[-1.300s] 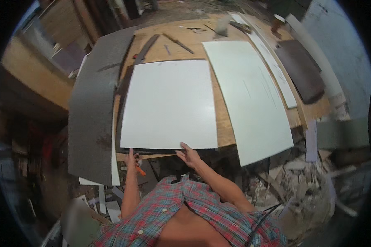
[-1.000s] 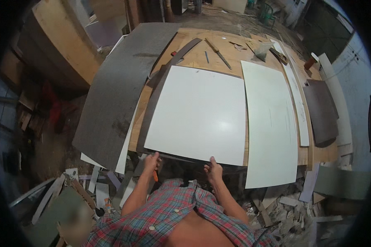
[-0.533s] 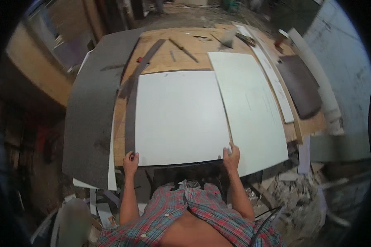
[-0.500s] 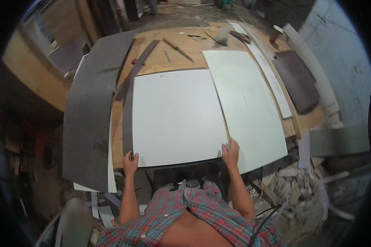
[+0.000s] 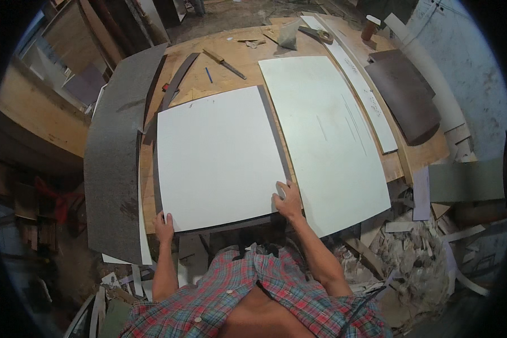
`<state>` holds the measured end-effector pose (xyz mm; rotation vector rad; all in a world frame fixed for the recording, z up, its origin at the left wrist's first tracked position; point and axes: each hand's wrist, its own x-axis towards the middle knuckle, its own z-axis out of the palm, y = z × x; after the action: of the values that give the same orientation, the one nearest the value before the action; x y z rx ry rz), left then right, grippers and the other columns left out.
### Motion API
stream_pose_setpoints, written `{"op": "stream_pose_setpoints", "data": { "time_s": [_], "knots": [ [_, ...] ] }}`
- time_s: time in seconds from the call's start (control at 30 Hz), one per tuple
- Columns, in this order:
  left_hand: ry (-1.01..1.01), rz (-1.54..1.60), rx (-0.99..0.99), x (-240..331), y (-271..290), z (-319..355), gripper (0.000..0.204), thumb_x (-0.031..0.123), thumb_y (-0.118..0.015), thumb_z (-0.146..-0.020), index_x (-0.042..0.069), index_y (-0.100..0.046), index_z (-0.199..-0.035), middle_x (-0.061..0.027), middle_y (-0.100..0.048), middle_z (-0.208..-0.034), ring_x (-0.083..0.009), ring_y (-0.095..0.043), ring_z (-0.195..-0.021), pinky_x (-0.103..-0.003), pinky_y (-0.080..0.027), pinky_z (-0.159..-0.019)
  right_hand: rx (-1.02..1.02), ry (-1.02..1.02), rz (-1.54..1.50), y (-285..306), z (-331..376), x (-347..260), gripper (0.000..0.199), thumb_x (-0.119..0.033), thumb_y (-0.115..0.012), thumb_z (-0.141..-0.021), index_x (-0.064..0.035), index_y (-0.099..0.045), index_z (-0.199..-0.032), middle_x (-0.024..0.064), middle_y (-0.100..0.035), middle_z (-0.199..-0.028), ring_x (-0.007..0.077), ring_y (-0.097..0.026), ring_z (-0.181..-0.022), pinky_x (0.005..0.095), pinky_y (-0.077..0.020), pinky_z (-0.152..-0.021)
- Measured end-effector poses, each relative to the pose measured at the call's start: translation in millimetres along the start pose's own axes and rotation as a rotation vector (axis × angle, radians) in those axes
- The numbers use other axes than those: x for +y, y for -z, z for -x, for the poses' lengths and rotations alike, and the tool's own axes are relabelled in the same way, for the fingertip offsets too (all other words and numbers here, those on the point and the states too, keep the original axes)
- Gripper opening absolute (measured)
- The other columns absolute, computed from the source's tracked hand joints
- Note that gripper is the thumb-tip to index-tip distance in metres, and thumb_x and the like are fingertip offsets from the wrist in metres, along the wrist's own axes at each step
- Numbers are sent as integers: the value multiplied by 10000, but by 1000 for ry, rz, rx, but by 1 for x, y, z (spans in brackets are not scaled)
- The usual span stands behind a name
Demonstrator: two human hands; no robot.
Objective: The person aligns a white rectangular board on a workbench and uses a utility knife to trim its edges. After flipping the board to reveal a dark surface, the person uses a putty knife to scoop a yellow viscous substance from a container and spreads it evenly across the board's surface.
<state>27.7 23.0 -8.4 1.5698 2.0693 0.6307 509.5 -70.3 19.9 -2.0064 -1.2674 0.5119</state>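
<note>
A square white panel (image 5: 217, 155) lies flat on the wooden workbench (image 5: 239, 65), on top of a dark sheet whose edge shows along its near and right sides. My left hand (image 5: 164, 227) grips the panel's near left corner. My right hand (image 5: 288, 200) holds its near right corner, fingers on top. A longer pale white sheet (image 5: 324, 132) lies just to the right, touching the panel's side.
A grey speckled sheet (image 5: 115, 155) hangs over the bench's left edge. A narrow white strip (image 5: 357, 84) and a dark brown board (image 5: 408, 93) lie far right. Small hand tools (image 5: 224, 61) rest at the back. Offcuts and rubble (image 5: 411, 253) cover the floor at right.
Both hands slid outward along the panel's near edge to its two corners. The panel has been squared up beside the long pale sheet.
</note>
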Motion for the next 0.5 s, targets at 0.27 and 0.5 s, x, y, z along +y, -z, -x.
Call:
{"op": "stream_pose_setpoints", "data": {
  "time_s": [0.27, 0.5],
  "knots": [
    [-24, -15, -14, -26, 1, -15, 501, 337, -589, -989, 11, -551, -1367, -204, -459, -1355, -341, -529, -1223, -425, -448, -1031, -113, 130, 23, 10, 0, 10, 485, -104, -699, -796, -44, -626, -1272, 268, -549, -1313, 423, -501, -1257, 469, -394, -1096],
    [-9, -70, 64, -18, 7, -20, 586, 374, -628, -940, 80, -523, -1436, -150, -473, -1397, -341, -470, -1298, -447, -410, -1061, -61, 13, -164, 2, -7, 19, 526, -140, -676, -833, 25, -567, -1321, 266, -562, -1314, 422, -529, -1219, 465, -413, -1062]
  ]
}}
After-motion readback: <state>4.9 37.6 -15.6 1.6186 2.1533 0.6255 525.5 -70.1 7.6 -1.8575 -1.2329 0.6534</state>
